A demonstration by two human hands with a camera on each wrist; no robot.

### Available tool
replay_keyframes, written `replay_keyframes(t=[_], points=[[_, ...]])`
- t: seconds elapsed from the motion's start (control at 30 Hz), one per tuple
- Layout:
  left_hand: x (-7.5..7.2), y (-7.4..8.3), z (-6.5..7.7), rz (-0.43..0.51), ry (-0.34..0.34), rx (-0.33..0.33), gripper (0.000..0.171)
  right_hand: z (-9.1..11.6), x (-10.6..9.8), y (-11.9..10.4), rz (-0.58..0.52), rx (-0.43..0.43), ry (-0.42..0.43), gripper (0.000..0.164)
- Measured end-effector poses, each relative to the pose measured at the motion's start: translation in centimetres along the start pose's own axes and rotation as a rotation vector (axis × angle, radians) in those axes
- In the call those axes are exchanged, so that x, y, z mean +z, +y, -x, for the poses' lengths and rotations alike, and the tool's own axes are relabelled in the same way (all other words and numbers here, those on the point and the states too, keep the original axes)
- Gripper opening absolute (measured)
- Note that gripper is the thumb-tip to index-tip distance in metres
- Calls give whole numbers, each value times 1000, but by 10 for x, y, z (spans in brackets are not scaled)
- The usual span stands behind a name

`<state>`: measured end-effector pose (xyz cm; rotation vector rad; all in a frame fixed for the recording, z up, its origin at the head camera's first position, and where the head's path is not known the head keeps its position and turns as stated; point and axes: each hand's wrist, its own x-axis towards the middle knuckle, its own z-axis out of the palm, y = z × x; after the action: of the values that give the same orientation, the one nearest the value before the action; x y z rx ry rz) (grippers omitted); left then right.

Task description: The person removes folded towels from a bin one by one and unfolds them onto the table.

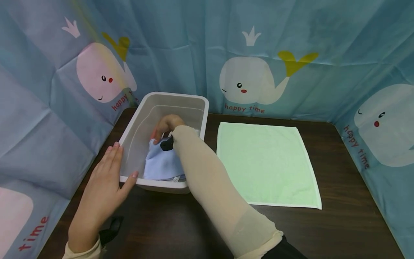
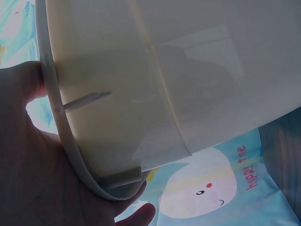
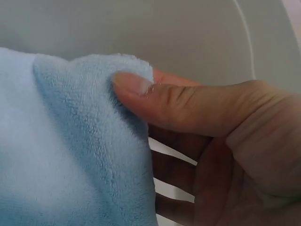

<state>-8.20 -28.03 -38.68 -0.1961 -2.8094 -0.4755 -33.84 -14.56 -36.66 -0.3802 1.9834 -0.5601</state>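
Observation:
A light blue towel (image 1: 163, 163) lies inside a white plastic bin (image 1: 176, 94), near its front end. My right hand (image 1: 169, 124) reaches down into the bin and pinches an edge of this towel between thumb and fingers. The right wrist view shows the thumb (image 3: 136, 87) on top of the fuzzy cloth (image 3: 70, 132), with the fingers partly hidden behind it. At the bin's front left corner, my left hand (image 1: 101, 190) rests against the rim (image 2: 63, 110), its fingers straight. The sleeve hides part of the bin's right side.
To the right of the bin, a pale green towel (image 1: 268, 162) lies spread flat on the dark wooden table (image 1: 339, 223). Blue curtains (image 1: 181, 43) printed with whales hang behind and along the sides of the table.

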Motion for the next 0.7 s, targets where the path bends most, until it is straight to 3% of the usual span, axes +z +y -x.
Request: replay_keyframes(t=[0.47,0.7], points=[[1,0,-1,13,2,9,81,22,-16,-2,-4,-41,-28,28],[0,-4,-1,17,-18,13,82,44,-33,-5,-34,-176,-47,27]])
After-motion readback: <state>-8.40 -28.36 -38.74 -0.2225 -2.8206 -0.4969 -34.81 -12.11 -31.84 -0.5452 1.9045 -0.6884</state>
